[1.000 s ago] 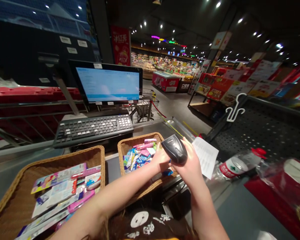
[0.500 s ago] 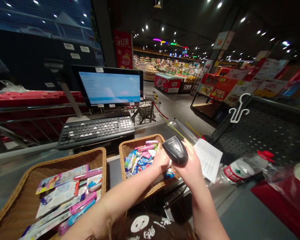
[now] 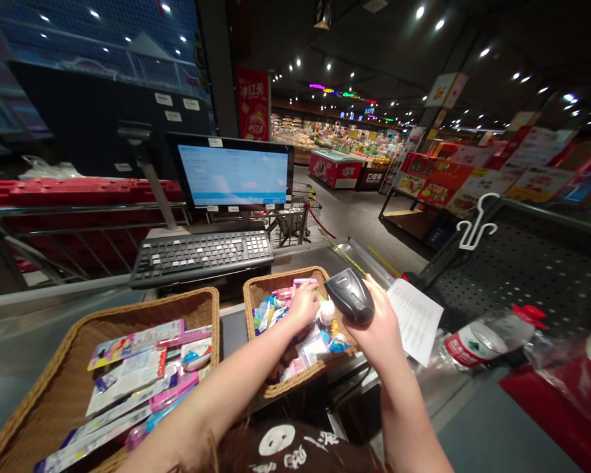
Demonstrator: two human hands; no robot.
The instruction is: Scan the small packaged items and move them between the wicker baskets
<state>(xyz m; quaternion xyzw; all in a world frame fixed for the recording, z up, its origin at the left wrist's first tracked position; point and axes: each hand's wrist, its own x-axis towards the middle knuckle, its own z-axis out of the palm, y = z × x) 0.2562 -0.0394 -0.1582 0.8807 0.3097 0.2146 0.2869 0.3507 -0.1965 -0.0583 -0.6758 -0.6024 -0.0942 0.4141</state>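
Observation:
My right hand (image 3: 374, 322) is wrapped round a black handheld scanner (image 3: 350, 297), held over the right edge of the middle wicker basket (image 3: 303, 382). Inside that basket, my left hand (image 3: 304, 305) reaches down among small colourful packaged items (image 3: 270, 312); its fingers are bent over a pink item, and whether they grip it is unclear. Beside the left hand lies a round white item (image 3: 326, 312). A larger wicker basket (image 3: 214, 328) on the left holds flat packets (image 3: 132, 378) and pink and blue cases, partly behind my left forearm.
A monitor (image 3: 236, 174) and black keyboard (image 3: 204, 255) stand behind the baskets. On the right are a printed paper (image 3: 414, 318), a clear bottle with a red cap (image 3: 487, 338), a white hook (image 3: 475, 226) and a red bag (image 3: 556, 401). Store shelves stand farther back.
My left hand has moved left, away from the scanner and down into the middle basket, uncovering the white item. The view has shifted slightly left. My right hand still holds the scanner.

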